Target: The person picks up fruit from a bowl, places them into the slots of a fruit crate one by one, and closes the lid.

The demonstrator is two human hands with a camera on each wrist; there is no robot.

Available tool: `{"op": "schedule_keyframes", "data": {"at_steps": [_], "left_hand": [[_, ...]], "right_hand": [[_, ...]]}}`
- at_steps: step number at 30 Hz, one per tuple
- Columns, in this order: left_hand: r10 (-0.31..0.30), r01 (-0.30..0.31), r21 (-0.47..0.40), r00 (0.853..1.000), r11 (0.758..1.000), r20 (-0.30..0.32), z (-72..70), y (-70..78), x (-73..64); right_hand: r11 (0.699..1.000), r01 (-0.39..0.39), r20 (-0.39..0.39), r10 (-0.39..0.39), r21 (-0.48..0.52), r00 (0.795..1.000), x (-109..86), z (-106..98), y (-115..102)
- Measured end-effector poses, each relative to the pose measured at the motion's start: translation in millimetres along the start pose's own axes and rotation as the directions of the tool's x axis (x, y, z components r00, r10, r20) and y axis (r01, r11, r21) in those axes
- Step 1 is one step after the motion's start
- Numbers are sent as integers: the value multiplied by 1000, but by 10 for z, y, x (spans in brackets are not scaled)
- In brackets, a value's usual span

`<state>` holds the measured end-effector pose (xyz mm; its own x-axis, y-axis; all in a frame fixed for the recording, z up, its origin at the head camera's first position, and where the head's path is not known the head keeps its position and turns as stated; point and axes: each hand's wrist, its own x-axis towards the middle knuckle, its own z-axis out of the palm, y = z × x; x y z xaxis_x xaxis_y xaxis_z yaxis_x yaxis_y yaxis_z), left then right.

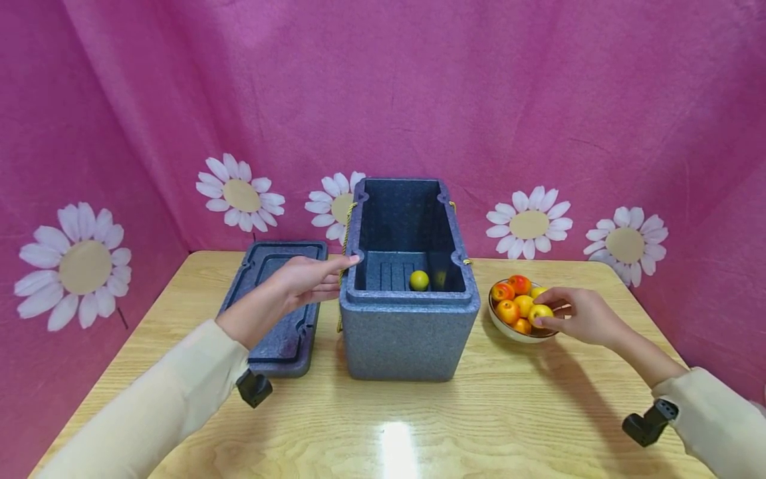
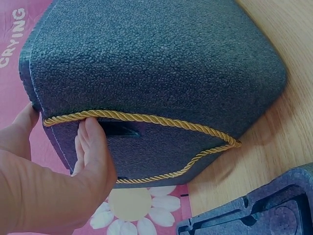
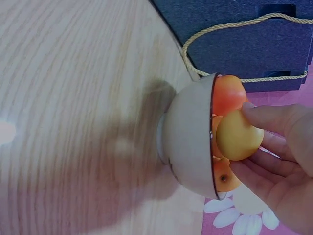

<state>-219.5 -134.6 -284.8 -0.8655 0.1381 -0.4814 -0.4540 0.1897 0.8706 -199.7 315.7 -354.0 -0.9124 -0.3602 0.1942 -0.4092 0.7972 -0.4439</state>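
A speckled grey foam box (image 1: 409, 342) stands lidless, with one round yellow-green fruit (image 1: 419, 281) on its floor. My left hand (image 1: 308, 276) rests on its left side: the thumb lies on the rim, the other fingers stretch along the outer wall by a gold rope (image 2: 146, 118). To the right, a white bowl (image 3: 188, 132) with a brown rim holds several red, orange and yellow fruits. Over its right edge my right hand (image 1: 583, 316) pinches a round yellow fruit (image 3: 239, 134) between thumb and fingers, the fruit still among the others.
The grey box lid (image 1: 278, 339) lies on the wooden table (image 1: 335, 432) left of the box. A pink curtain (image 1: 383, 86) with large white flowers hangs close behind and along both sides. Another rope (image 3: 234, 24) runs along the box's right side.
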Motion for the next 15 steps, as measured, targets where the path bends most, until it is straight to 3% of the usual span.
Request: {"op": "schedule_keyframes", "data": {"at_steps": [15], "left_hand": [[-15, 15, -30, 1000, 999, 2, -4, 14, 2]], "right_hand": [[996, -69, 12, 68, 62, 998, 162, -34, -164]]}}
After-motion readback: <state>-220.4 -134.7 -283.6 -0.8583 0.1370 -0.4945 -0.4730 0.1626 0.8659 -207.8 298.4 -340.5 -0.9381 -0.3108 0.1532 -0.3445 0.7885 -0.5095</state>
